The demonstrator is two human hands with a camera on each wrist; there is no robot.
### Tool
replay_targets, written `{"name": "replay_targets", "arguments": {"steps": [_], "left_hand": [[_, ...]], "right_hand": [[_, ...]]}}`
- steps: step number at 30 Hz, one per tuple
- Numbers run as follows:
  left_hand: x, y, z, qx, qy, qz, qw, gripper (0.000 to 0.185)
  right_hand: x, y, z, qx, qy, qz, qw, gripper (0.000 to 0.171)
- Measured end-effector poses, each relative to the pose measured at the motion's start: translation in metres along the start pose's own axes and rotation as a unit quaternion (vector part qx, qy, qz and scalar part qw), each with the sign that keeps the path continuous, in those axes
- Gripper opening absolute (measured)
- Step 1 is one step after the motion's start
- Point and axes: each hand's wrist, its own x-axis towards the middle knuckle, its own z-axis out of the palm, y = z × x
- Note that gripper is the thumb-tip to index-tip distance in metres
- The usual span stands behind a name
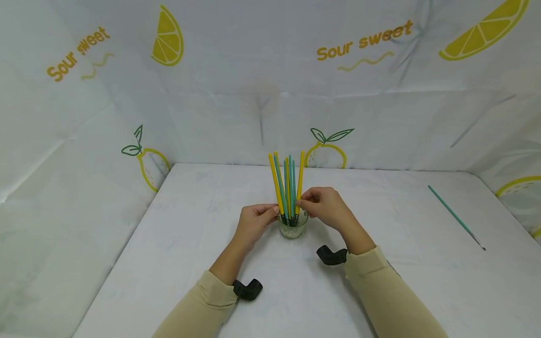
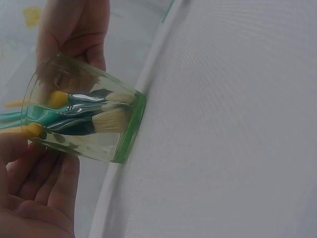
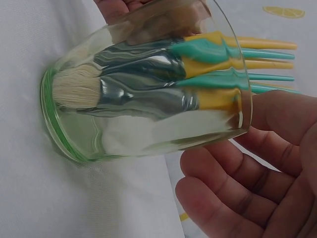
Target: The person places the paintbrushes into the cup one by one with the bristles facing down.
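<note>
A clear, green-tinted glass [image 1: 290,232] stands upright on the white table, holding several paintbrushes [image 1: 289,188] with yellow and teal handles pointing up. Their pale bristles [image 3: 77,88] rest toward the glass's bottom. At the glass's left rim is my left hand [image 1: 255,224], thumb and fingers bent about the edge. My right hand [image 1: 331,209] grips the opposite rim, its thumb tip close against a yellow handle. In the right wrist view, that hand's lower fingers [image 3: 223,191] curl beside the glass wall. Exact fingertip contact is partly hidden.
A single teal paintbrush [image 1: 456,217] lies on the right part of the table [image 1: 177,263]. Behind the table hangs a white cloth [image 1: 224,122] printed with lemons and lettering. Black wrist devices [image 1: 248,289] sit at both cuffs.
</note>
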Motion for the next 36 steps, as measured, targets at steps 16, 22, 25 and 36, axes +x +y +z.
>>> {"name": "replay_targets", "arguments": {"steps": [16,22,25,36], "left_hand": [[-0.0011,0.0034,0.0014,0.001,-0.002,0.001,1.0000,0.023],[0.0005,-0.0001,0.0008,0.004,0.000,0.000,1.0000,0.024],[0.0005,-0.0011,0.0007,0.008,0.000,0.001,1.0000,0.024],[0.0013,-0.0023,-0.0009,0.010,-0.006,0.003,0.9999,0.024]], "right_hand": [[-0.0010,0.0001,-0.0007,0.017,-0.004,0.004,1.000,0.019],[-0.0005,0.0006,-0.0013,0.018,-0.008,0.008,1.000,0.021],[-0.0007,0.0010,-0.0014,0.021,-0.010,0.009,1.000,0.022],[0.0000,0.0020,-0.0033,0.033,-0.017,0.009,0.999,0.023]]}}
